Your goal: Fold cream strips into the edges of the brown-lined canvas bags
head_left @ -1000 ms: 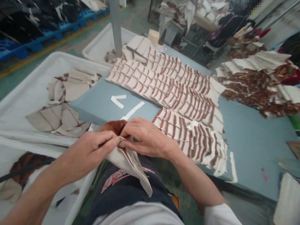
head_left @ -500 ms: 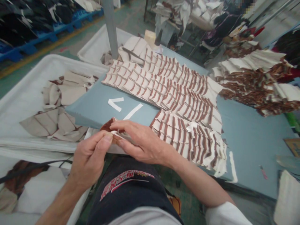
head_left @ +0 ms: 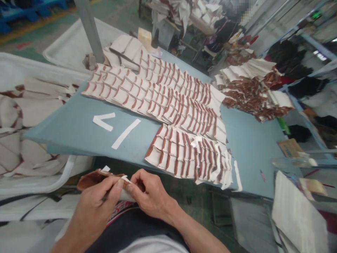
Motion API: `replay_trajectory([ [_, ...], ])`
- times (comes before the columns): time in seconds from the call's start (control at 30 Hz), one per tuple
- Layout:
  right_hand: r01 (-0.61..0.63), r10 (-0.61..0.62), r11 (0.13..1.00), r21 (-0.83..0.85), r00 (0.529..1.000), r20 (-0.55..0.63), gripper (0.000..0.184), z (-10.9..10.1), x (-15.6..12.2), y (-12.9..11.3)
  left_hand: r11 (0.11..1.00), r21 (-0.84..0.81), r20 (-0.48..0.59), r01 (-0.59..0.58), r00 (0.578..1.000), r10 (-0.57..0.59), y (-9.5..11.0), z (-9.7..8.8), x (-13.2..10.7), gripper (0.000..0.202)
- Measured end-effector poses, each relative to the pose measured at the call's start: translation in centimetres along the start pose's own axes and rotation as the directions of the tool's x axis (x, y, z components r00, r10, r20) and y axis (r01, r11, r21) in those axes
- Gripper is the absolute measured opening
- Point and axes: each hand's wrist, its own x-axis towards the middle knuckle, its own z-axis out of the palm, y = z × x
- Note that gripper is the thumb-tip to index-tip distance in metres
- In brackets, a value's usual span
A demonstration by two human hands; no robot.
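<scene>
My left hand pinches the edge of a brown piece with a pale backing, perhaps leather. Its brown end sticks out to the left, past my fingers. My right hand has thumb and curled fingers closed on the other end of this piece, right beside the left fingertips. A small white strip shows at the edge between the hands. Both hands are close to my body, just off the near edge of the blue table. The lower part of the piece is hidden behind my fingers.
Overlapping rows of cream pieces with brown edges cover the table's middle, with a shorter batch nearer me. White tape strips lie to the left. White bins flank the table, a grey post rises behind, and brown stacks stand at right.
My view has swung to the right, so the table appears further left. Both hands have come lower, clear of the table edge. The right fingers have curled in, and more of the brown piece shows.
</scene>
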Motion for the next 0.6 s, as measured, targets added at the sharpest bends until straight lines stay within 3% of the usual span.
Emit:
replay_trajectory([
  [0.2, -0.051, 0.046, 0.998, 0.047, 0.994, 0.102, 0.035, -1.6, 1.4, 0.6, 0.99, -0.095, 0.121, 0.105, 0.988, -0.093, 1.0, -0.4, 1.7, 0.04],
  [0.33, -0.075, 0.062, 0.995, 0.073, 0.985, 0.161, 0.035, -1.8, 2.5, 0.3, 0.966, -0.171, 0.205, 0.195, 0.966, -0.159, 0.8, -1.3, 2.1, 0.033],
  [0.5, -0.085, 0.059, 0.993, 0.079, 0.957, 0.285, 0.033, -1.3, 3.7, 0.0, 0.949, -0.156, 0.162, 0.274, 0.955, -0.249, -0.5, -1.6, 1.4, 0.037],
  [0.6, -0.122, 0.114, 0.993, -0.004, 0.915, 0.387, 0.031, -0.8, 5.6, 1.5, 0.943, -0.128, 0.123, 0.307, 0.949, -0.292, -1.5, -1.1, 0.1, 0.043],
])
